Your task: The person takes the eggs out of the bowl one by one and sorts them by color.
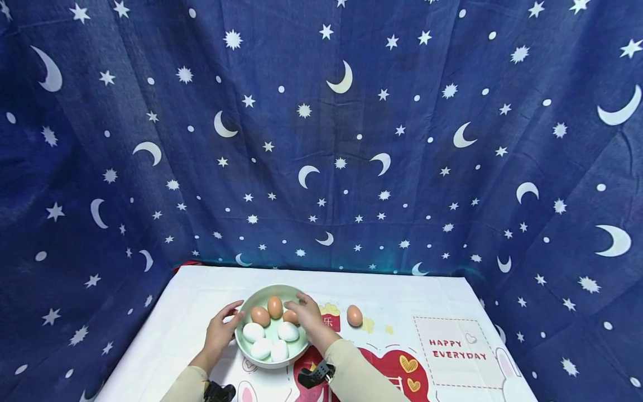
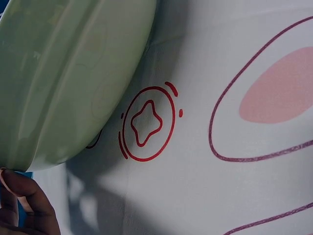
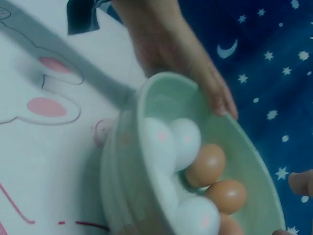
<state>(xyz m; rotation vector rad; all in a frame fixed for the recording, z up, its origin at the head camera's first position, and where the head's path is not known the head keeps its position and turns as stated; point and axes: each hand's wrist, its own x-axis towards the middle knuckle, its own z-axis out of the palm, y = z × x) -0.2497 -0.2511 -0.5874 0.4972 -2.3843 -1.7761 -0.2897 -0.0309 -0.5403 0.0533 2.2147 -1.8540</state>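
A pale green bowl [image 1: 271, 365] stands on the table and holds several white eggs [image 1: 261, 349] and three brown eggs [image 1: 260, 316]. At its left side my left hand [image 1: 219, 333] grips the rim, thumb toward the inside. My right hand [image 1: 310, 319] reaches over the right rim, its fingers spread above the inside of the bowl. Beneath those fingers lies the rightmost brown egg [image 1: 289, 316], partly covered by the hand. In the right wrist view two fingertips [image 3: 302, 183] appear apart at the right edge. Outside the bowl, to its right, rests another brown egg [image 1: 354, 315].
A white tablecloth [image 1: 201, 285] printed with red hearts, rabbits and lettering covers the table. Behind and on both sides hangs a dark blue curtain [image 1: 281, 139] with moons and stars. Dark straps [image 1: 315, 375] sit on both wrists.
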